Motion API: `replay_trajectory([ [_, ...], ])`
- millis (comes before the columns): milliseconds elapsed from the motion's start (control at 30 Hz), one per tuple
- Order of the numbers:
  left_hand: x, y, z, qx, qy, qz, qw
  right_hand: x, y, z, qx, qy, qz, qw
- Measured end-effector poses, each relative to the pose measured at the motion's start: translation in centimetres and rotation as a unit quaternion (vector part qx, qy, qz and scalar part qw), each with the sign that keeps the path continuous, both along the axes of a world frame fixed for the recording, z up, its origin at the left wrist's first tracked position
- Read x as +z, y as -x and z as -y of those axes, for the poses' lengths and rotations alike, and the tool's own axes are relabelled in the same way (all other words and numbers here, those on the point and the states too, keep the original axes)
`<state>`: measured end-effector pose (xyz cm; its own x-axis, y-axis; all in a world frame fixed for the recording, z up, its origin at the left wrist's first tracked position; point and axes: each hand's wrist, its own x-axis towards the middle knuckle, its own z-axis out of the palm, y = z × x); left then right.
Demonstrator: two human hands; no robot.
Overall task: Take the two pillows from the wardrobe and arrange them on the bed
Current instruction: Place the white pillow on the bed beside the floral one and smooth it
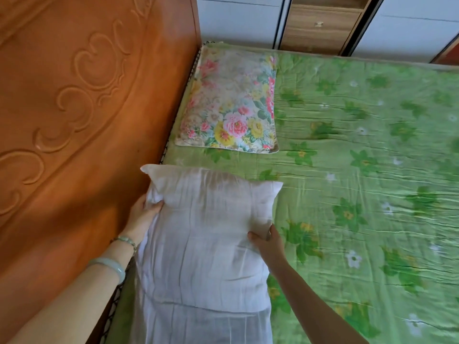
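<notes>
A: Two pillows in view. Floral pillow (229,100) lies flat on the bed (360,145), far end, edge against the headboard (87,108). White pillow (203,244) is near end, in both hands.

B: Grip?

A: Left hand (144,214) closed on its headboard-side edge, fingers (155,207) pinching fabric. Right hand (267,240) closed on the opposite edge, thumb on top. Nothing else held.

B: Step?

A: Setting the white one down, I'd say. Do it well: keep both edges level, slide the long side up to the headboard, line it up with the floral one, leave a small gap between them, then press flat and smooth the creases before letting go.
</notes>
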<state>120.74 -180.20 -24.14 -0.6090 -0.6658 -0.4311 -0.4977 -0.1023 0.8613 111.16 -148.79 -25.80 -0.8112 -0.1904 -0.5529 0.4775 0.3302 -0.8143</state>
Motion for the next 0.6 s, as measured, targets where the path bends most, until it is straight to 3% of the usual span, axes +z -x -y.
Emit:
replay_trajectory([
  [367,-12.7,9.9,5.0,0.011,-0.041,0.010,0.999,-11.4,10.0,4.7,-0.004,-0.050,0.014,0.999],
  [500,-14.4,11.7,8.4,0.061,-0.093,0.025,0.994,-12.8,13.7,4.8,-0.075,0.036,0.065,0.994],
  [600,-14.6,13.8,10.7,0.075,-0.096,0.091,0.988,-12.8,17.9,5.5,-0.162,0.124,0.103,0.974],
])
